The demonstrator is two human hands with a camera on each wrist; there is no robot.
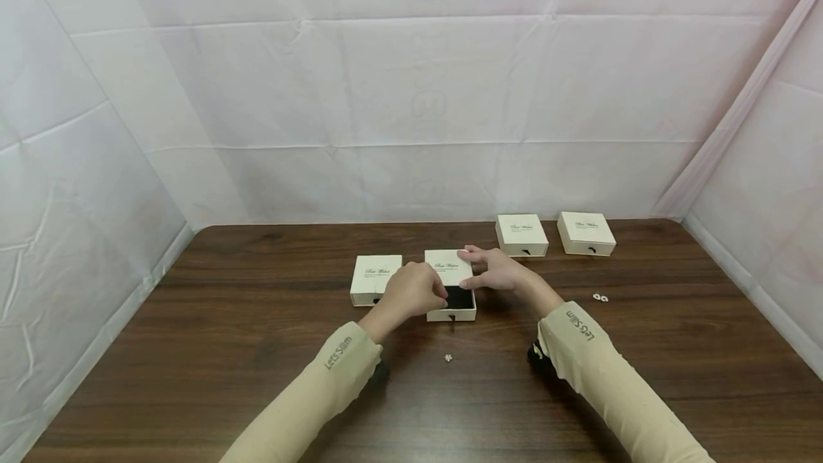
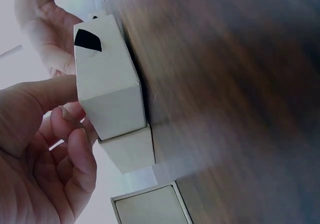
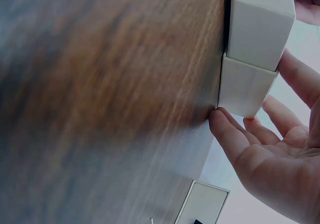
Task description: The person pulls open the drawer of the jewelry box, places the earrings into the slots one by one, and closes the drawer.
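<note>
Half-open box (image 1: 451, 284) between two hands, closed box (image 1: 376, 279) left.

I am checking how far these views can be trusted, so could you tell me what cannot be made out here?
- Drawer box, head view: the left hand and sleeve hide most of its dark inside.
- Small pieces and, head view: too small to identify.
- Lid lettering, head view: too small to read.
- Table, wrist views: blurred.
</note>
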